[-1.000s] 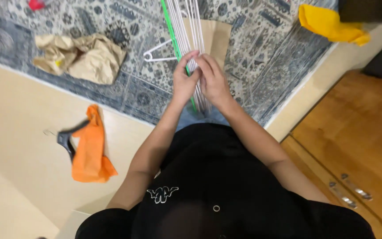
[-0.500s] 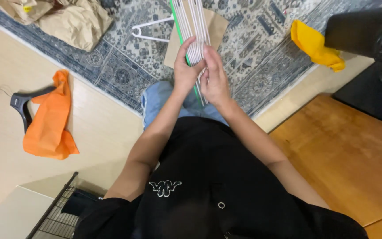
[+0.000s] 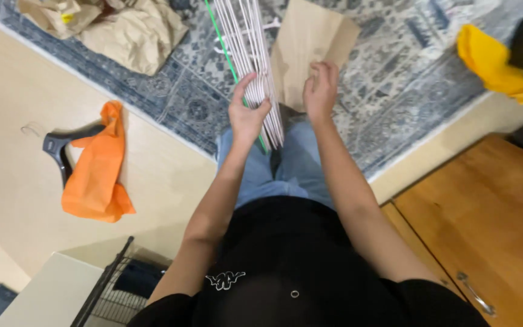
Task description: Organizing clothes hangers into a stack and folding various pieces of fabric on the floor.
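Note:
My left hand (image 3: 247, 110) grips a bundle of several white plastic hangers (image 3: 250, 54) with one green hanger at its left side; the bundle points away from me over the patterned blue rug (image 3: 394, 79). My right hand (image 3: 320, 89) is just right of the bundle, apart from it, fingers curled loosely and holding nothing that I can see. A flat brown paper bag (image 3: 316, 42) lies on the rug under and beyond my right hand. My legs in blue jeans (image 3: 301, 166) are below the hands.
An orange cloth on a dark hanger (image 3: 95, 166) lies on the cream floor at left. Crumpled brown paper (image 3: 131, 33) sits top left on the rug, a yellow cloth (image 3: 494, 63) top right. Wooden floor (image 3: 491, 218) is at right, a wire rack (image 3: 107, 284) bottom left.
My right hand has come off the hanger bundle and moved to the right. The view has shifted, so the orange cloth and rug edge sit further into frame.

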